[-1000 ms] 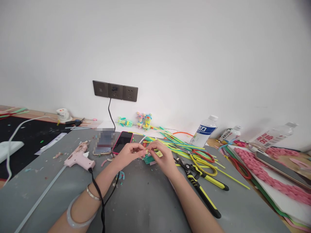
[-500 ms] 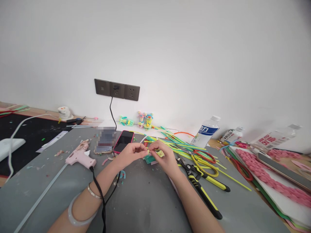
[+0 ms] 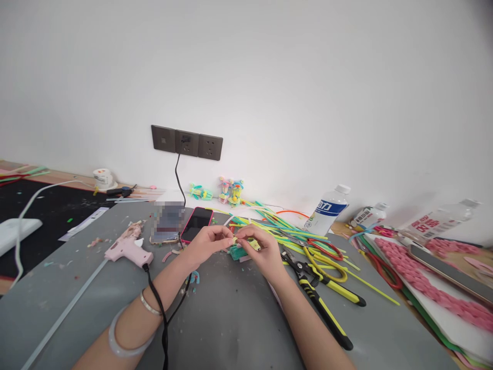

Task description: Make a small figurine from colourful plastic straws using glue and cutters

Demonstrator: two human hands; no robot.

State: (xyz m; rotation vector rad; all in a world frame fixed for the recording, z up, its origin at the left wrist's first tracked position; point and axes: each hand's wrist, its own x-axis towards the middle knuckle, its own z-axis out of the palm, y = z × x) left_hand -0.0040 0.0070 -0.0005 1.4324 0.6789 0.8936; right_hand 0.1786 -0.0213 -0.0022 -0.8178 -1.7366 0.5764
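Note:
Fingertips meet over the middle of the grey mat (image 3: 231,318), where my left hand (image 3: 210,244) and my right hand (image 3: 262,252) both pinch a small pale yellow piece (image 3: 234,240). Its exact kind is too small to make out. Just behind and below the fingers lie teal pieces (image 3: 238,252) and a pale yellow bit (image 3: 254,244), partly hidden by my right hand. Left of my left forearm rests a pink hot glue gun (image 3: 129,252) with a long glue stick in its back. Right of my right hand are wire strippers (image 3: 316,288) with yellow and black handles.
Yellow and green pipe cleaners (image 3: 269,221) lie behind my hands, with scissors (image 3: 325,262) among them. A pink-edged phone (image 3: 197,224) and a second, blurred phone (image 3: 167,221) lie left. Small colourful figures (image 3: 231,191) stand by the wall. A water bottle (image 3: 327,208) leans at the right.
Both hands stay nearly in place, still pinching the small yellow piece, with slight finger movement. The whole view has shifted a little.

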